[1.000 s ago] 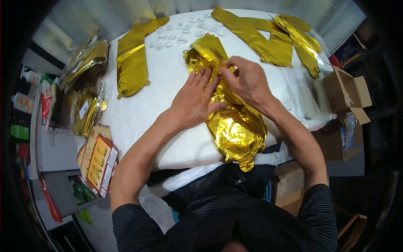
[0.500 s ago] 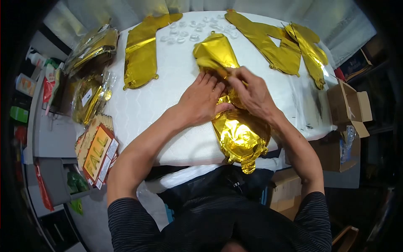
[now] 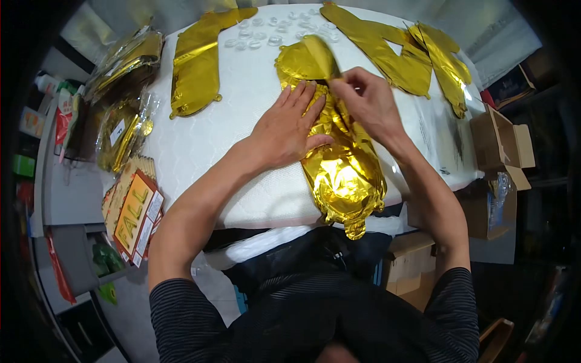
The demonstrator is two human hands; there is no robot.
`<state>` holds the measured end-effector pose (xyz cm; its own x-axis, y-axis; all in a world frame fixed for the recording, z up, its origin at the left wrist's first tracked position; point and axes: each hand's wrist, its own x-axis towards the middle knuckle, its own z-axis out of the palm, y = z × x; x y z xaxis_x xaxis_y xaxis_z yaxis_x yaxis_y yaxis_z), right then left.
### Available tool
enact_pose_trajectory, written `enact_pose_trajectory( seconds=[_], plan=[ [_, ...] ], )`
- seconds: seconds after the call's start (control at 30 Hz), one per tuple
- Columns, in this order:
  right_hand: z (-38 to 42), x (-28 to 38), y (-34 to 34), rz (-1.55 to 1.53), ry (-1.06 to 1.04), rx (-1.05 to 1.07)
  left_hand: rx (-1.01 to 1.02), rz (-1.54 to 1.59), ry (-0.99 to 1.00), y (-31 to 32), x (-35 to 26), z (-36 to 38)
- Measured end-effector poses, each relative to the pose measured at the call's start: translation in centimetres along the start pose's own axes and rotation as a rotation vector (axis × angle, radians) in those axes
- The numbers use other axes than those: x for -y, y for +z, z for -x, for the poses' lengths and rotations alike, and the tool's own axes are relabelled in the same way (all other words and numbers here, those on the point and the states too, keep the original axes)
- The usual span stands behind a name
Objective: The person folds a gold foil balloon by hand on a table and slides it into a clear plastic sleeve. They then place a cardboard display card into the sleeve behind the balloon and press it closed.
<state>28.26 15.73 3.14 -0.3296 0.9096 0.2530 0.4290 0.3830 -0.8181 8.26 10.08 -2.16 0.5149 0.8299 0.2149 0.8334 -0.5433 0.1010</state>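
A crinkled gold foil balloon (image 3: 345,175) lies lengthwise on the white-covered table in front of me, its near end with a small tab hanging by the edge. My left hand (image 3: 289,128) rests flat on its left side with the fingers stretched out, pressing the foil down. Beside it, my right hand (image 3: 370,101) is closed in a pinch at the balloon's right edge, near a flap of foil that stands up and looks blurred. The fingertips hide part of the held edge.
Flat gold foil balloons lie at the back left (image 3: 195,72) and back right, one A-shaped balloon (image 3: 387,57) among them. Several small clear pieces (image 3: 275,40) are scattered between. Bagged foil packs (image 3: 124,60) and "FALL" cards (image 3: 134,212) sit left, a cardboard box (image 3: 493,139) right.
My right hand has moved up and slightly right, and the foil flap has swung more upright. My left hand stays flat on the balloon. The view has shifted a little.
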Motion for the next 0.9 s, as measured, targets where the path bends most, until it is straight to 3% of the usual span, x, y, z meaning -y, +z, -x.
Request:
enact_pose_trajectory(
  seconds=[0.2, 0.27, 0.37, 0.43, 0.5, 0.57, 0.63, 0.8, 0.9],
  plan=[
    [-0.4, 0.6, 2.0, 0.228, -0.012, 0.109, 0.002, 0.014, 0.008, -0.1, 0.1, 0.0],
    [-0.5, 1.0, 1.7, 0.037, 0.093, 0.205, -0.001, 0.025, 0.008, -0.3, 0.1, 0.0],
    [-0.4, 0.6, 0.1, -0.225, 0.08, 0.213, -0.051, 0.137, 0.028, -0.9, 0.0, 0.2],
    [-0.8, -1.6, -1.7, -0.265, -0.022, 0.203, -0.057, 0.148, 0.031, -1.0, 0.0, 0.2],
    [-0.8, -3.1, -3.6, 0.13, -0.334, 0.076, -0.062, 0.156, 0.034, -0.9, 0.0, 0.2],
    [-0.2, -4.2, -4.3, 0.209, -0.404, 0.068, -0.073, 0.131, 0.039, -0.8, 0.1, 0.1],
    [0.8, -5.2, -4.3, 0.358, -0.629, 0.085, -0.051, 0.137, 0.026, -0.8, 0.0, 0.1],
    [1.3, -4.8, -3.4, 0.539, -0.731, 0.333, -0.017, 0.102, 0.026, -0.8, 0.1, 0.0],
    [1.0, -4.5, -2.3, 0.536, -0.748, 0.341, -0.028, 0.116, 0.047, -0.8, 0.1, 0.0]
  ],
)
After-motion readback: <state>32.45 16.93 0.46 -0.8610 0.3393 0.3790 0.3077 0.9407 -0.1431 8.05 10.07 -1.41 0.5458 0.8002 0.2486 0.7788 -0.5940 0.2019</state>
